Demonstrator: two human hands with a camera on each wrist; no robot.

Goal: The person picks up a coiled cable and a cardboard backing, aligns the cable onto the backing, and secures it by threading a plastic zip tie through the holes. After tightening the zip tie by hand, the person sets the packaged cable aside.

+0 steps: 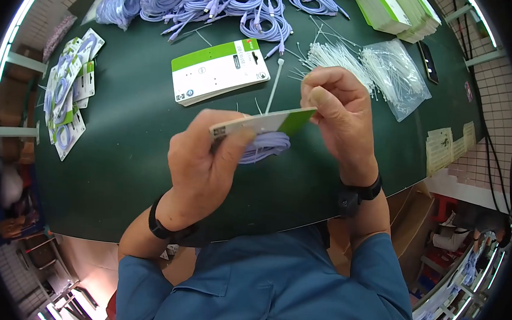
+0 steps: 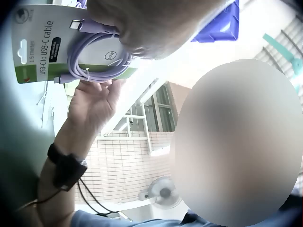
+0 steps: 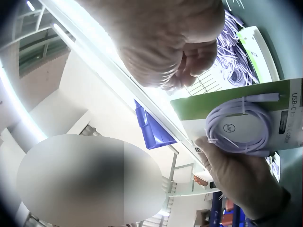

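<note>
My left hand (image 1: 204, 160) pinches a white and green card (image 1: 296, 121) at its left end, thumb in front. A purple cable coil (image 1: 265, 147) lies against the card's near face; white ties loop round the coil (image 3: 214, 124) in the right wrist view. Beyond the card's far side a white cable tie (image 1: 275, 85) sticks up, head end uppermost. Beside the card's right end is my right hand (image 1: 343, 115), fingers curled and thumb bent toward the index finger, with nothing visible between them. The left wrist view shows printing on the card (image 2: 29, 40) and both cable plugs.
A stack of cards (image 1: 214, 74) lies beyond my hands. Purple cables (image 1: 213, 2) are heaped at the far edge. Loose white ties (image 1: 338, 59) and a bag of ties (image 1: 397, 75) lie right, near a phone (image 1: 428, 62). Carded cables (image 1: 67, 90) are piled left.
</note>
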